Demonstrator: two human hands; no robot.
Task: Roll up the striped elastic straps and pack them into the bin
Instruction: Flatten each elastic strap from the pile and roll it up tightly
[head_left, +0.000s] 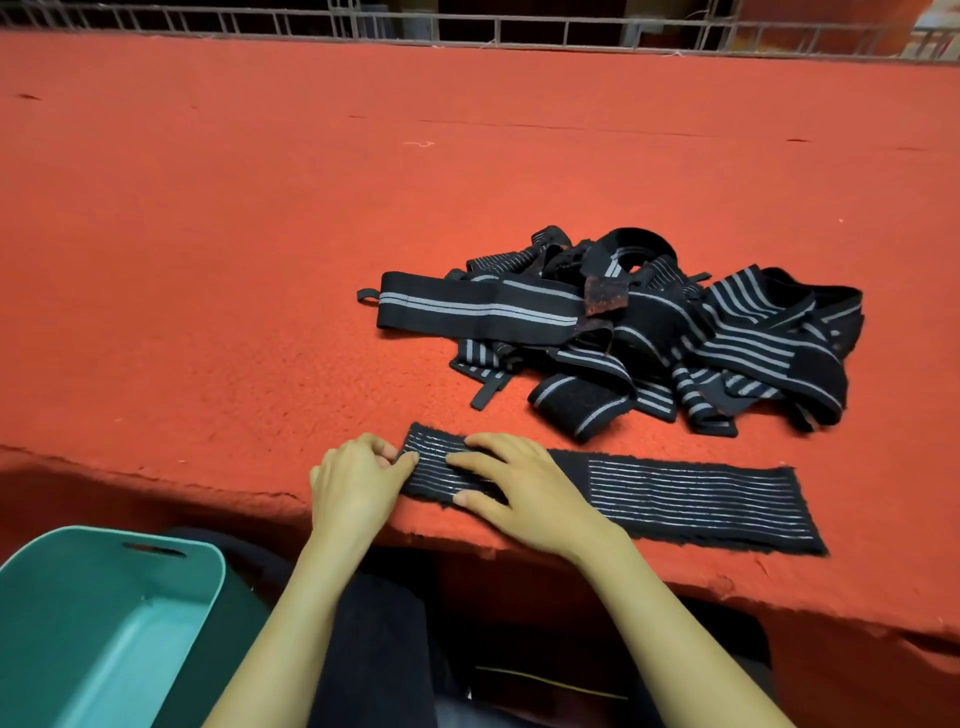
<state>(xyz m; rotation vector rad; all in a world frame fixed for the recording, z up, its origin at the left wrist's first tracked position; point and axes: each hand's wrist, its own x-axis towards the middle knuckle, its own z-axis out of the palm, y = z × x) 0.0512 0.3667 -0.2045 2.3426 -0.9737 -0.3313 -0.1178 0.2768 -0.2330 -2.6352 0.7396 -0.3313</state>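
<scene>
A red felt-covered table (260, 234) fills most of the view. One black strap with thin grey stripes, the flat strap (701, 499), lies stretched out along the table's near edge, running from about 6 o'clock towards 4 o'clock in the picture.

The left hand (358, 478) sits at the strap's left end with its fingers curled, the fingertips and thumb pinching that end. The right hand (519, 483) lies just beside it, at 3 o'clock from the left hand. It is palm down with straight, spread fingers pressing the strap flat against the table, and it grasps nothing.

At 1 o'clock from the hands, and apart from the flat strap, is a loose pile of striped elastic straps (649, 332), tangled and overlapping. One wider band (467, 309) with two grey stripes and a small loop at its end sticks out of the pile towards 9 o'clock.

The teal plastic bin (208, 561), with a slot handle in its far wall, stands below the table edge at 7 o'clock, beside the person's dark-clothed lap (384, 623).

A metal railing (467, 26) runs along the table's far side at 12 o'clock.
</scene>
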